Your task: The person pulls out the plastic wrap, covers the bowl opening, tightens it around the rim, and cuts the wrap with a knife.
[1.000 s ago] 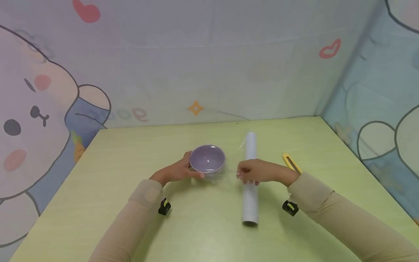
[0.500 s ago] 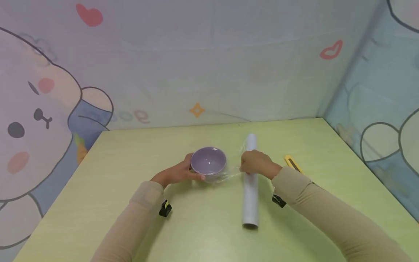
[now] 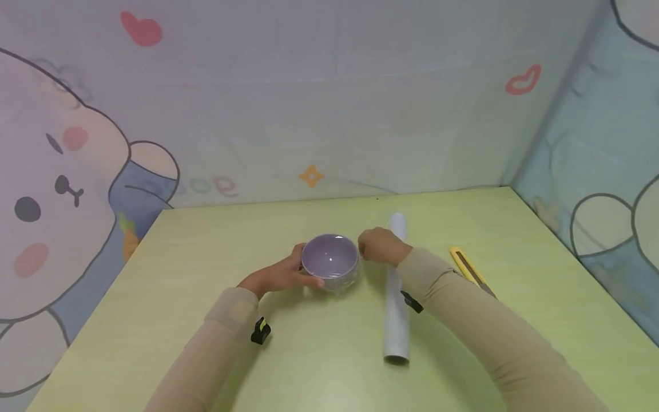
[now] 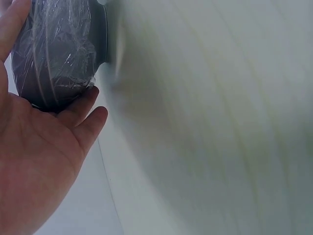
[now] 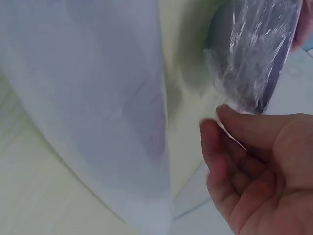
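Note:
The purple bowl (image 3: 330, 260) is wrapped in clear, wrinkled cling film (image 4: 63, 54). My left hand (image 3: 280, 274) grips its left side, thumb in front and fingers at the back and underneath. At the bowl's right rim is my right hand (image 3: 378, 245), its forearm crossing above the roll. In the right wrist view, the right fingers (image 5: 217, 183) are loosely bent, with thumb and index tips slightly apart and no film visible between them. A long roll of cling film (image 3: 397, 326) lies lengthwise on the table to the right of the bowl, partly hidden by the right hand and sleeve.
A yellow utility knife (image 3: 468, 268) lies right of the roll, its near end close to the right sleeve. The pale green table (image 3: 206, 240) reaches back to a printed cloth backdrop (image 3: 334, 114), with another cloth at the right side.
My right hand has moved left from over the roll to the bowl's rim, drawing a strip of film across. That strip now clings to the bowl. The left hand keeps its hold.

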Tool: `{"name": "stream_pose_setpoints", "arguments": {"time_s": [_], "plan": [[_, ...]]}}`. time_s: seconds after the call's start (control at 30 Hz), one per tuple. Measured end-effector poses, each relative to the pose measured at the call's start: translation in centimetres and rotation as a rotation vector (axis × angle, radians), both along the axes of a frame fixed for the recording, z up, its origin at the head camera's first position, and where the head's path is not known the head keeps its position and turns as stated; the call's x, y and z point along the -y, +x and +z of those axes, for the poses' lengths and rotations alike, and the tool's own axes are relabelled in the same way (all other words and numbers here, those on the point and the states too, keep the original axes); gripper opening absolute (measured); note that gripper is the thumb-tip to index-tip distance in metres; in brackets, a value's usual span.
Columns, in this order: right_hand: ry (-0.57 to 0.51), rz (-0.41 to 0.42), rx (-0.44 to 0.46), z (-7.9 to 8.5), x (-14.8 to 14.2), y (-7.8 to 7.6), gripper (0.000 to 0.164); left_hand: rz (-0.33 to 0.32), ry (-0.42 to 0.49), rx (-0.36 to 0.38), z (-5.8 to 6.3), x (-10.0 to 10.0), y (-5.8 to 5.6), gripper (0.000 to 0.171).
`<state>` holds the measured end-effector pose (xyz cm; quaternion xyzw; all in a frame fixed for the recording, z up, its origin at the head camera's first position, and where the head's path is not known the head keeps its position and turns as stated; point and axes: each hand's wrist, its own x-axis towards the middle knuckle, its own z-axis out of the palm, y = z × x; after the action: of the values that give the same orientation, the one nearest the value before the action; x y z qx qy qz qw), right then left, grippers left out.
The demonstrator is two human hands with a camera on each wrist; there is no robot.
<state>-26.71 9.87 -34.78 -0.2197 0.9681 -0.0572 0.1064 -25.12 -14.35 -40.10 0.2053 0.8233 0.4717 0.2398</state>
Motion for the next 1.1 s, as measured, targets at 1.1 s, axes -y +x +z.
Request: {"name": "stream_pose_setpoints", "arguments": {"time_s": [1.1], "plan": [[-0.805,-0.465,0.614,-2.3,1.1,-0.6,0.015,0.012,-0.026,-0.026,0.3,-0.1,0.0,0.098]]}}
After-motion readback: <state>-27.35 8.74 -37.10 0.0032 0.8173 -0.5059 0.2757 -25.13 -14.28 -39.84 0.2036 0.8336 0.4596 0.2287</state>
